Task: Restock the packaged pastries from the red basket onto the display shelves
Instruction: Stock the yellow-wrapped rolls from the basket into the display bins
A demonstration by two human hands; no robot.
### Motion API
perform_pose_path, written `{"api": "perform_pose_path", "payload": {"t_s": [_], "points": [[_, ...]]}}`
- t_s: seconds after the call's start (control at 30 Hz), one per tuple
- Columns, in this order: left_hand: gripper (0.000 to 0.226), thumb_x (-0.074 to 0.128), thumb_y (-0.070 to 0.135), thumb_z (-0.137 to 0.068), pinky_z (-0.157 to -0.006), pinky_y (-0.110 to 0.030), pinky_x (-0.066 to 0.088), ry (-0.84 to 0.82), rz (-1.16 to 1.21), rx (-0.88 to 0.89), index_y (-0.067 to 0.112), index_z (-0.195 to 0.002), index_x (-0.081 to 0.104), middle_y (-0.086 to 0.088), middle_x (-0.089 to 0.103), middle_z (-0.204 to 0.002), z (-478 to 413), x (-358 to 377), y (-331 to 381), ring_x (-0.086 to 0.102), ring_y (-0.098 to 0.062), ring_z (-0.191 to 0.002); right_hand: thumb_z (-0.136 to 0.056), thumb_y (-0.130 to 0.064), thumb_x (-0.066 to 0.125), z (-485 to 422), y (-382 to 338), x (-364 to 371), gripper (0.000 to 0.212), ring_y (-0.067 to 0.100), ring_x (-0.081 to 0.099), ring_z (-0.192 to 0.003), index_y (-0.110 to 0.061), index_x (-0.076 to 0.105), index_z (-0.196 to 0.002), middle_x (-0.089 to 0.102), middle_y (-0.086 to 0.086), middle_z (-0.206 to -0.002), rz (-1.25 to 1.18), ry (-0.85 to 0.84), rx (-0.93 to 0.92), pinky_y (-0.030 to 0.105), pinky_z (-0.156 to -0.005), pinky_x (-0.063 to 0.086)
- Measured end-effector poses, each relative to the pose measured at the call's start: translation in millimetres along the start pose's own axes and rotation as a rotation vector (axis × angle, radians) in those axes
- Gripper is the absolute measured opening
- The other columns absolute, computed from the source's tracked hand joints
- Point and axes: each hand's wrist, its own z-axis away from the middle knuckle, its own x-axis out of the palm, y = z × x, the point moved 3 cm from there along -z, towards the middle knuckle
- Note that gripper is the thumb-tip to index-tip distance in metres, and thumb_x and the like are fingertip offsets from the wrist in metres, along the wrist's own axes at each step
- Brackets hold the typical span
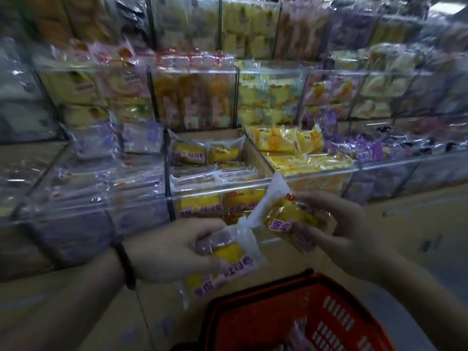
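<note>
Left hand (167, 252): you grip one yellow pastry pack (222, 259).
Right hand (336, 229): you pinch a second pack (286, 214).
Red basket (278, 312): below both hands.

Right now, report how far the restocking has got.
Done: the clear bin ahead already holds matching yellow packs. In hand: the left hand grips a first pack, the right hand pinches a second pack, both above the red basket. Left: placing these two, plus what looks like more wrappers in the basket's bottom.

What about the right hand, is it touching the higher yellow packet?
Touching. In the head view the right hand pinches the higher yellow packet between thumb and fingers.
</note>
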Motion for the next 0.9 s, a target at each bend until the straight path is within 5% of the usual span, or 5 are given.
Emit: {"api": "perform_pose_path", "payload": {"t_s": [0.37, 0.6, 0.7, 0.83, 0.9], "points": [[0.048, 0.089, 0.035, -0.08, -0.087, -0.039, 0.06, 0.473, -0.408, 0.032, 0.04, -0.122, 0.066, 0.014, 0.068, -0.11, -76, -190, 10, 0.067, -0.01, -0.099, -0.085, -0.034, 0.079, -114, -37, -7, 0.034, -0.001, 0.068, -0.102, -0.043, 0.07, -0.117, 0.072, -0.022, -0.108, 0.206, 0.058, -0.116, 0.027, -0.08, 0.06], [0.048, 0.076, 0.022, -0.087, -0.09, -0.04, 0.06, 0.4, -0.582, -0.087, 0.052, -0.124, 0.064, 0.01, 0.069, -0.123, -150, -199, -65, 0.066, -0.013, -0.105, -0.087, -0.031, 0.082, -176, -19, 27, 0.046, 0.003, 0.066, -0.101, -0.031, 0.069, -0.131, 0.072, -0.015, -0.115, 0.371, 0.18, -0.01, 0.031, -0.083, 0.06], [0.05, 0.07, 0.02, -0.092, -0.098, -0.036, 0.056, 0.381, -0.6, -0.137, 0.046, -0.134, 0.064, 0.013, 0.068, -0.129, -158, -196, -89, 0.063, -0.013, -0.113, -0.09, -0.032, 0.079, -199, -13, 47, 0.047, 0.004, 0.062, -0.104, -0.035, 0.065, -0.134, 0.07, -0.012, -0.124, 0.495, 0.094, -0.041, 0.036, -0.093, 0.058], [0.051, 0.058, 0.028, -0.097, -0.114, -0.052, 0.038, 0.4, -0.836, -0.208, 0.056, -0.139, 0.054, 0.001, 0.054, -0.141, -161, -194, -81, 0.047, -0.031, -0.133, -0.098, -0.035, 0.068, -224, -6, 75, 0.048, 0.012, 0.04, -0.132, -0.044, 0.053, -0.142, 0.056, -0.015, -0.142, 0.743, -0.12, -0.092, 0.037, -0.113, 0.025], [0.051, 0.055, 0.033, -0.1, -0.118, -0.055, 0.027, 0.399, -0.873, -0.27, 0.059, -0.143, 0.048, 0.0, 0.049, -0.146, -160, -191, -82, 0.041, -0.033, -0.138, -0.098, -0.035, 0.068, -232, 1, 89, 0.05, 0.014, 0.043, -0.136, -0.047, 0.051, -0.143, 0.056, -0.016, -0.144, 0.855, -0.22, -0.152, 0.039, -0.116, 0.025]]}}
